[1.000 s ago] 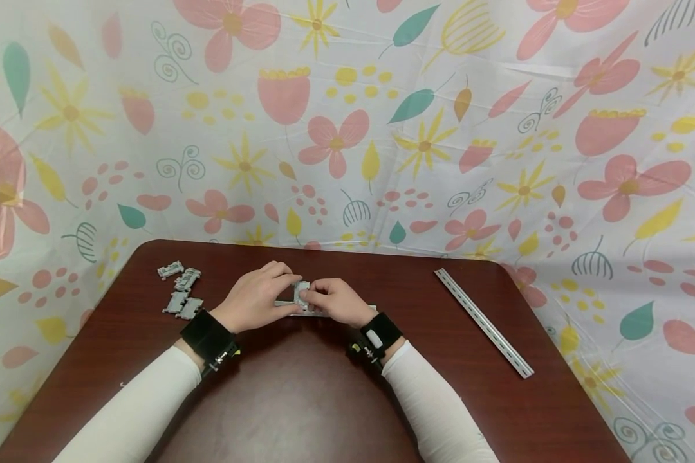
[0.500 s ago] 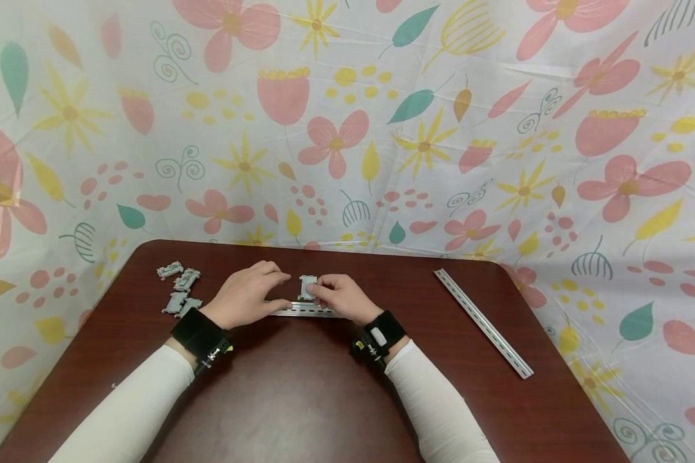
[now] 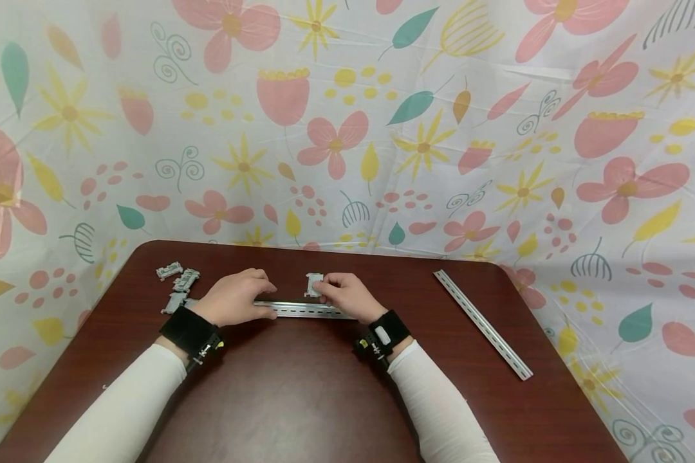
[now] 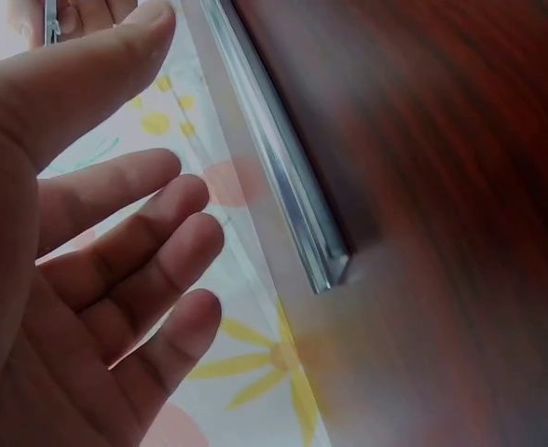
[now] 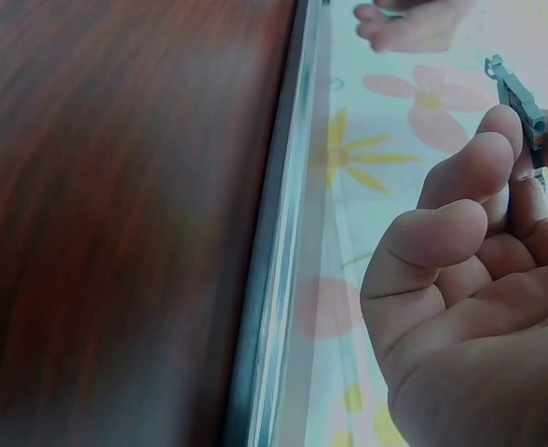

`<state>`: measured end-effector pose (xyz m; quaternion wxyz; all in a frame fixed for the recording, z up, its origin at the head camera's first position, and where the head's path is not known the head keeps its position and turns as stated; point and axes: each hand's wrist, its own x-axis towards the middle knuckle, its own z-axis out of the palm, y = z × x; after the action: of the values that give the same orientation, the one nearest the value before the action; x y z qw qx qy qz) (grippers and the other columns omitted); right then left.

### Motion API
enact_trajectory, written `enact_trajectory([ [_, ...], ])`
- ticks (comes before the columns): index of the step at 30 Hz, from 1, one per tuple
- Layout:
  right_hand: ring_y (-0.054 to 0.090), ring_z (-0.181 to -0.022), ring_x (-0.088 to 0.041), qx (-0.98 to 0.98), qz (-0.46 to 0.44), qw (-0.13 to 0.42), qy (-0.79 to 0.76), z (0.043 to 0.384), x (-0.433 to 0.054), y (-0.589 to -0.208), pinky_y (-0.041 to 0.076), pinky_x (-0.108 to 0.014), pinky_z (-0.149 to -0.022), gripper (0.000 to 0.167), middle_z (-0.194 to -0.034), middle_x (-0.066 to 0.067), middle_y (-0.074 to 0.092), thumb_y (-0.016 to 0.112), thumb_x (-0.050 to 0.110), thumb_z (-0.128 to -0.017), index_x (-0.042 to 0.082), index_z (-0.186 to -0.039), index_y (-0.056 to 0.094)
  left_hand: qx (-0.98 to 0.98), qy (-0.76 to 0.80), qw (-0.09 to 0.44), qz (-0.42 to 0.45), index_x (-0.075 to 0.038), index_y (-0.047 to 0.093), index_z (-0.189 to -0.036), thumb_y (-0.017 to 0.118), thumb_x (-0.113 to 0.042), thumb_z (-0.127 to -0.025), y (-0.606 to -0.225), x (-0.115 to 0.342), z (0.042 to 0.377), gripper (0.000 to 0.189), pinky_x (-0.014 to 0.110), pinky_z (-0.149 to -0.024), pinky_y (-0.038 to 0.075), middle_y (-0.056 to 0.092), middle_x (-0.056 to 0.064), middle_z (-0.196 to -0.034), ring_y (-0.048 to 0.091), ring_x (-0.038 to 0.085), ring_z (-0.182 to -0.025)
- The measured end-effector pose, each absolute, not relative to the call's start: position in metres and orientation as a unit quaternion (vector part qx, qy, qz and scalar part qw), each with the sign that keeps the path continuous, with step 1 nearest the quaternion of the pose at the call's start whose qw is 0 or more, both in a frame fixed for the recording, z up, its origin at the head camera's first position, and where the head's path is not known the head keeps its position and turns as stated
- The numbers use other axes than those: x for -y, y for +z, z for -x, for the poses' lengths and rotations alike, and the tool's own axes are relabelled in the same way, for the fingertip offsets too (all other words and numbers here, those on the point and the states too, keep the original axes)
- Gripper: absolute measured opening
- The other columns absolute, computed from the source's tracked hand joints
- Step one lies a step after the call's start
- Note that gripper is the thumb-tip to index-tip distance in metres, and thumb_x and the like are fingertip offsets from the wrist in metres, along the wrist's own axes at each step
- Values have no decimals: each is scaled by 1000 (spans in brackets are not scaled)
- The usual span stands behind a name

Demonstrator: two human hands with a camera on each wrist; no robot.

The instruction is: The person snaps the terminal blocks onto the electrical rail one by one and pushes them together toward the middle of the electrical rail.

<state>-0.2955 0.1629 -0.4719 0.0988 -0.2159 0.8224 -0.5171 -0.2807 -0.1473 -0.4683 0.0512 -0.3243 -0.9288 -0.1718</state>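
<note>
- Your right hand has a small gray block pinched between thumb and fingertip, with the other fingers curled in toward the palm.
- That block is at the inward tip of your right hand, on the side facing your left hand; it is held up, apart from the rail.
- Your left hand is released: nothing sits between its fingers, which are loosely bent, with the thumb spread away from them.
- The slotted metal rail lies on the counter between your two hands, running crosswise from under your left thumb to beneath your right hand.
- From the left wrist, a gap shows between your left fingers and the rail, and one end of the rail is in sight.
- Beyond your left hand, on its outer side, more gray blocks lie in a loose group; the nearest is partly hidden by your wrist and its black strap.
- Well apart from your right hand, on its outer side, a second rail lies at a slant.
- Past both hands, behind the counter, hangs a white cloth printed with flowers and leaves.
</note>
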Motion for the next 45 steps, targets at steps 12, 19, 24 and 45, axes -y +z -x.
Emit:
enact_trajectory([
  [12,69,-84,-23,-814,204,109,-533,301,-175,-474,55,-32,-78,36,-88,-7,72,71,36,-111,5,-93,73,938,-169,-24,301,-15,84,-124,96,-45,-87,-480,163,288,49,43,-87,59,69,-5,-112,67,16,-103],
  [19,65,-80,-23,-815,201,105,-533,302,-178,-475,53,-32,-74,40,-88,-11,72,70,38,-112,4,-91,72,935,-170,-21,309,-17,87,-118,95,-41,-89,-479,163,289,38,40,-84,59,67,-6,-105,65,13,-96],
  [24,65,-80,-22,-819,196,105,-529,303,-178,-476,53,-31,-74,39,-89,-11,72,70,38,-112,5,-91,72,933,-171,-18,315,-18,88,-116,93,-36,-92,-479,163,289,31,39,-83,58,68,-5,-104,65,13,-95],
  [45,62,-58,-17,-885,199,110,-406,300,-152,-478,47,-30,-61,41,-65,0,65,65,30,-109,11,-73,67,920,-224,-30,319,-16,88,-112,93,-29,-92,-485,159,294,24,41,-88,58,68,-6,-99,64,13,-93],
])
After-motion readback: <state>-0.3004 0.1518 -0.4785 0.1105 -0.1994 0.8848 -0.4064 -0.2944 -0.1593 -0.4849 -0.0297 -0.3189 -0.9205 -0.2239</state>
